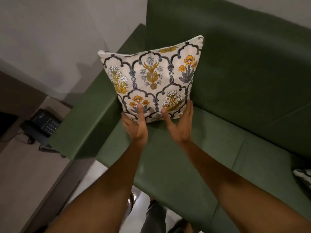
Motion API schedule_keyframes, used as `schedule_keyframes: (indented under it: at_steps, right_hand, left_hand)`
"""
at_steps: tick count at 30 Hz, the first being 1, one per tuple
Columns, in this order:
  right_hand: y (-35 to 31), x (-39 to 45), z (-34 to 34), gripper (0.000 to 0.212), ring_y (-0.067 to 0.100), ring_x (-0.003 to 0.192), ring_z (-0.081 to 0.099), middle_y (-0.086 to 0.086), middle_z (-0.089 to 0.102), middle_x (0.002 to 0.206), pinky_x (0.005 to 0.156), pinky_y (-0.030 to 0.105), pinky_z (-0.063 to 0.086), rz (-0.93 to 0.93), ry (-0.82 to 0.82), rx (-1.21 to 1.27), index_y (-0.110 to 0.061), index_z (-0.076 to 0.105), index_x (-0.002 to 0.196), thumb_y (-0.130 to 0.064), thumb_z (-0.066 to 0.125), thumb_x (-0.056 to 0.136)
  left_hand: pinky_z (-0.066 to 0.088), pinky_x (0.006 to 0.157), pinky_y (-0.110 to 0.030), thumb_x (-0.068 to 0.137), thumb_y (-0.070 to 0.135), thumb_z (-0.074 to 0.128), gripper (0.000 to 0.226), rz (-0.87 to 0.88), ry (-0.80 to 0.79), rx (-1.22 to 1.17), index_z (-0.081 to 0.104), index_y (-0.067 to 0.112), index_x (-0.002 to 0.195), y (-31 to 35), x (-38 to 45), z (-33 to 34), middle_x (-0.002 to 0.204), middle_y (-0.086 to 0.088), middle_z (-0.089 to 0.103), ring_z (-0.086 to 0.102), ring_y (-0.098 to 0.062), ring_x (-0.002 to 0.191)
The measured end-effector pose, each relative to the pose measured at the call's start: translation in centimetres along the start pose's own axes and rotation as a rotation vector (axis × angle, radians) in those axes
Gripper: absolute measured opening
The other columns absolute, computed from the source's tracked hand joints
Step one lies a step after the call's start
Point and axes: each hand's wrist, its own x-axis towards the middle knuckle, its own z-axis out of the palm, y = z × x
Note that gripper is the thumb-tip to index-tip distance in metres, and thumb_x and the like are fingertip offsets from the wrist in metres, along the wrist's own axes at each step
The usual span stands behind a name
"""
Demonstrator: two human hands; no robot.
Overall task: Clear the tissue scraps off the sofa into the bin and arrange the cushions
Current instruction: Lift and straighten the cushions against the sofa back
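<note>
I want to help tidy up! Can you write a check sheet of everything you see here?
Surface: green sofa, no scraps seen.
Job's things: floral cushion upright in the corner by the armrest; second cushion at the right edge; bin not seen.
Clutter: nothing seen.
Hands: left hand and right hand open, touching the floral cushion's bottom edge.
Cables: phone cord, coiled.
Surroundings: phone on a side table, white wall.

We see a cream square cushion (151, 78) printed with orange and grey flowers; plain green sofa (244, 81).
</note>
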Motion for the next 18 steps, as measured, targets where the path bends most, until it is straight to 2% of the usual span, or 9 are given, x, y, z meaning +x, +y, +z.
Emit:
schedule_keyframes:
  at_steps: [3, 6, 8, 11, 13, 15, 18]
  right_hand:
    - [-0.7, 3.5, 1.3, 0.125, 0.022, 0.167, 0.012, -0.004, 0.002, 0.18, 0.134, 0.04, 0.017, 0.091, 0.062, 0.072, -0.028, 0.005, 0.171, -0.078, 0.075, 0.08]
    - [-1.0, 5.1, 2.5, 0.127, 0.022, 0.165, 0.021, 0.0, 0.015, 0.179, 0.134, 0.053, 0.027, 0.083, 0.105, 0.102, -0.029, 0.008, 0.17, -0.078, 0.079, 0.076]
    - [-0.4, 5.1, 2.9, 0.128, 0.022, 0.165, 0.022, 0.0, 0.02, 0.178, 0.132, 0.054, 0.029, 0.096, 0.146, 0.075, -0.031, 0.01, 0.169, -0.08, 0.08, 0.074]
    - [0.2, 4.4, 3.0, 0.129, 0.021, 0.164, 0.024, -0.002, 0.023, 0.177, 0.132, 0.053, 0.031, 0.136, 0.217, 0.083, -0.03, 0.011, 0.169, -0.08, 0.08, 0.073]
    - [0.9, 3.8, 2.2, 0.126, 0.02, 0.162, 0.029, -0.001, 0.029, 0.174, 0.13, 0.052, 0.035, 0.143, 0.296, 0.19, -0.027, 0.014, 0.168, -0.071, 0.086, 0.075]
    - [1.7, 2.8, 1.1, 0.119, 0.016, 0.159, 0.037, -0.001, 0.034, 0.17, 0.128, 0.048, 0.04, 0.123, 0.363, 0.322, -0.025, 0.015, 0.168, -0.055, 0.09, 0.081]
    - [3.3, 1.2, -1.0, 0.112, 0.014, 0.161, 0.03, -0.003, 0.028, 0.172, 0.132, 0.045, 0.033, 0.161, 0.469, 0.301, -0.024, 0.012, 0.169, -0.049, 0.085, 0.088]
  left_hand:
    - [0.024, 0.128, -0.055, 0.08, 0.084, 0.056, 0.113, -0.026, 0.035, -0.096, 0.015, 0.022, 0.165, 1.8, 3.9, 1.6, 0.173, -0.011, 0.018, 0.024, -0.034, 0.158]
    - [0.034, 0.125, -0.05, 0.081, 0.08, 0.06, 0.115, -0.125, -0.026, -0.234, 0.009, 0.021, 0.165, 2.3, 6.6, 2.5, 0.172, -0.011, 0.023, 0.033, -0.032, 0.155]
    - [0.037, 0.12, -0.041, 0.079, 0.081, 0.06, 0.123, -0.196, -0.104, -0.309, -0.002, 0.021, 0.166, 2.1, 7.3, 3.1, 0.174, -0.009, 0.017, 0.031, -0.031, 0.155]
    - [0.032, 0.109, -0.029, 0.08, 0.085, 0.054, 0.123, -0.166, -0.209, -0.268, -0.011, 0.023, 0.164, 2.0, 6.5, 3.8, 0.176, -0.005, 0.007, 0.023, -0.027, 0.158]
    - [0.04, 0.103, -0.027, 0.079, 0.085, 0.052, 0.118, -0.1, -0.305, -0.204, -0.002, 0.025, 0.165, 2.3, 5.9, 4.5, 0.172, -0.007, 0.022, 0.043, -0.024, 0.147]
    - [0.05, 0.091, -0.024, 0.077, 0.085, 0.053, 0.111, -0.032, -0.392, -0.149, 0.014, 0.026, 0.164, 3.0, 5.4, 5.5, 0.163, -0.007, 0.04, 0.058, -0.014, 0.123]
    - [0.05, 0.103, -0.032, 0.074, 0.089, 0.052, 0.111, 0.033, -0.506, -0.024, 0.028, 0.022, 0.16, 4.4, 4.6, 7.9, 0.154, -0.004, 0.051, 0.059, -0.012, 0.119]
